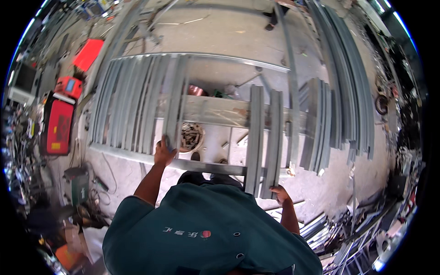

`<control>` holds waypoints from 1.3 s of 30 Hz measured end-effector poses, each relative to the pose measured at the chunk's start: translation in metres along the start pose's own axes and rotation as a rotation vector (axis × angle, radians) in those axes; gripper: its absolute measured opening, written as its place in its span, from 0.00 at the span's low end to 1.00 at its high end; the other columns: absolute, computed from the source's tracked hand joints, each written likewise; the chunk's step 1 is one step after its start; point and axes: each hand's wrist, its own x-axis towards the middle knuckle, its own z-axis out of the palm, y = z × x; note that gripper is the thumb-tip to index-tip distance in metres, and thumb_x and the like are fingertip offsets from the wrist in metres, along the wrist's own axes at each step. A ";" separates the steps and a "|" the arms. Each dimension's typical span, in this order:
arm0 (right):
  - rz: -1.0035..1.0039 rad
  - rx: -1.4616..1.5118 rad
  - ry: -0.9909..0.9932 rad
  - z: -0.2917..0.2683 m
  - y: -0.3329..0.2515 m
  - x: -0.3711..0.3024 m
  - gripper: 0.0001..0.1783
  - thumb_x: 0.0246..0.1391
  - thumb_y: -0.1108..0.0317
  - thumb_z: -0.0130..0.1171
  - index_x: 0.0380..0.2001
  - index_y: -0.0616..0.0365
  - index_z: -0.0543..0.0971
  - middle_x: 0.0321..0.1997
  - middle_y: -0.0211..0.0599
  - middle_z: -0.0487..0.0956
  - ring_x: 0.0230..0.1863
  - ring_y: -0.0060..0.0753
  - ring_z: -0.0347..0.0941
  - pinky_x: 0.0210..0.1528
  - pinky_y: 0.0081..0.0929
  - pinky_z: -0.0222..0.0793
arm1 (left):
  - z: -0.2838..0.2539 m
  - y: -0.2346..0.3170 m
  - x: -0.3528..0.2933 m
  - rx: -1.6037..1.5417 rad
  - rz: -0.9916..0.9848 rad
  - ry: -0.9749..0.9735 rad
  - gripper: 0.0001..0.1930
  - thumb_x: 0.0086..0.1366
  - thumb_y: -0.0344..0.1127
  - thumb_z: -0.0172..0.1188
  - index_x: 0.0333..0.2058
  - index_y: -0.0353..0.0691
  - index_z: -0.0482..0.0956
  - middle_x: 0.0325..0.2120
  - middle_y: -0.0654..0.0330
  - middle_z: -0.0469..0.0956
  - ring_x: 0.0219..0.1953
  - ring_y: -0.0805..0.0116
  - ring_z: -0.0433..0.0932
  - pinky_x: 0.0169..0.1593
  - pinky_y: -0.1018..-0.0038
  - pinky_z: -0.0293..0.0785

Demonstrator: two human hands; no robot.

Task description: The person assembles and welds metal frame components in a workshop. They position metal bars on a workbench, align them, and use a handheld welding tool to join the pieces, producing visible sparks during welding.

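grips one metal bar (174, 101) by its lower end with the curled left hand (165, 152), between 8 and 9 o'clock of the view, near the near rail (206, 167) of a metal frame (229, 58). grips the second bar (274, 128) by its lower end with the closed right hand (280, 195), between 4 and 5 o'clock; partly hides the fingers there. shows one matching bar (256, 128) just beside the second bar, toward 9 o'clock of it, likewise lying across the near rail.

shows across the frame, toward 10 o'clock, one row of slats (121, 101), roughly ten, too tightly set for a sure count. shows two stacks of grey bars: one shorter (323, 123) at 3 o'clock, one longer (357, 91) at 2 o'clock, both too overlapped for counting.

counts one round bucket (201, 143) at 9 o'clock, close to the middle, below the frame's level and filled with many small metal scraps (190, 135), too jumbled to number. counts two shoes on the floor, one (195, 156) between 7 and 8 o'clock, one (223, 161) at 6.

at 9 o'clock, far out, one red-and-black case (58, 123), closed; just above, one small red device (68, 87). at 10, one red panel (89, 54). between 8 and 9, one green box (77, 191). at 1 o'clock, another person's foot (269, 27).
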 end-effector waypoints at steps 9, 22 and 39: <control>-0.203 -0.667 0.480 -0.004 -0.025 0.002 0.24 0.47 0.64 0.60 0.49 0.58 0.79 0.45 0.35 0.81 0.41 0.33 0.77 0.43 0.29 0.70 | -0.008 -0.039 0.052 -0.186 -0.153 -0.286 0.47 0.54 0.52 0.72 0.66 0.32 0.62 0.51 0.45 0.80 0.54 0.49 0.79 0.58 0.59 0.74; -0.122 -0.799 -0.246 0.471 -0.079 0.167 0.54 0.55 0.35 0.61 0.68 0.69 0.59 0.60 0.61 0.75 0.61 0.58 0.73 0.63 0.44 0.67 | -0.022 -0.042 0.069 -1.061 -0.146 -0.708 0.26 0.64 0.41 0.67 0.57 0.36 0.76 0.47 0.56 0.82 0.48 0.65 0.79 0.55 0.67 0.73; 0.035 -0.236 -0.291 0.493 -0.073 0.198 0.39 0.51 0.50 0.69 0.57 0.70 0.72 0.43 0.47 0.83 0.43 0.39 0.80 0.49 0.33 0.75 | -0.177 -0.040 0.024 -0.787 -0.220 -0.624 0.22 0.66 0.45 0.63 0.43 0.27 0.80 0.35 0.53 0.82 0.35 0.65 0.82 0.39 0.68 0.79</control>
